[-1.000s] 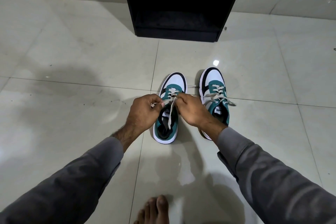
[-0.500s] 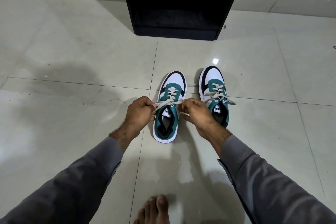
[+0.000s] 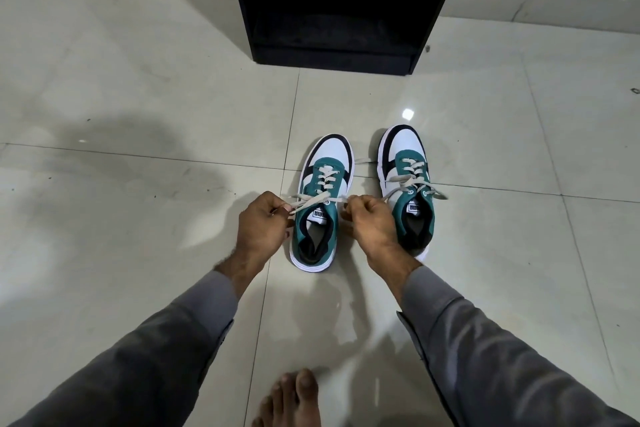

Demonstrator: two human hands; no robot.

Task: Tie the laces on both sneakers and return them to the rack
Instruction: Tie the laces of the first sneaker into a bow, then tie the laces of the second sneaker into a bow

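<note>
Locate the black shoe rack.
In the head view, the black shoe rack stands on the tiled floor at top centre, beyond the two teal-and-white sneakers.

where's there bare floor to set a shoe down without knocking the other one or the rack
Bare floor lies wide to the left of the left sneaker, and more to the right of the right sneaker. A strip of tile between the sneaker toes and the rack is free too. It is crowded between the sneakers, where a lace crosses and the right hand works.
</note>
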